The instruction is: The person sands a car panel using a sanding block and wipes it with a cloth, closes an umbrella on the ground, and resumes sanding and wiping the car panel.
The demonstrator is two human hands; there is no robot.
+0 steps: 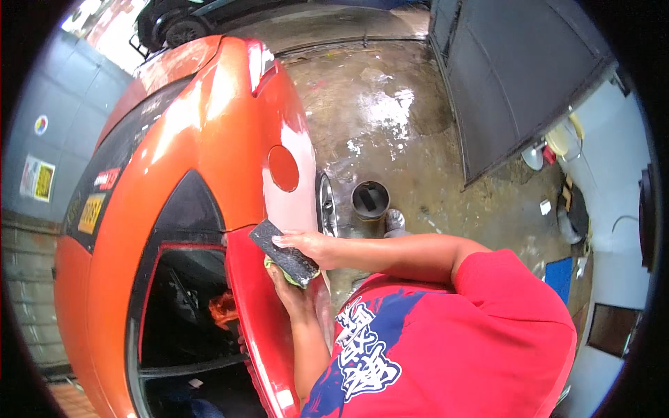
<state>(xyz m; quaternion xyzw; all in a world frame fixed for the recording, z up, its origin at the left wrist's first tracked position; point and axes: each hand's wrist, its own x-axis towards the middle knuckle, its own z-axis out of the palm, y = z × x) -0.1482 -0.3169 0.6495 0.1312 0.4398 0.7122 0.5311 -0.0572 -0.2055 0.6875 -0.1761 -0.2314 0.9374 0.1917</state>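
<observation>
Over the red rear door (259, 306) of an orange car, both my hands meet around a dark grey sanding block (283, 252) with whitish residue on it. My right hand (313, 249) grips the block, its thumb lying across the upper face. From beneath, my left hand (287, 287) is closed on a yellow-green cloth (298, 283), which shows at the block's lower edge. Most of the cloth is hidden. Above my hands, the car's rear quarter panel (301, 153) has a pale pink patch around the round orange fuel flap (283, 168).
A dark bucket (370, 200) with a dark object inside stands on the wet concrete floor (411, 153), beside the rear wheel (326, 202) and my shoe (395, 220). A large dark metal gate (516, 76) rises at the upper right. A blue mat (558, 279) lies at the right.
</observation>
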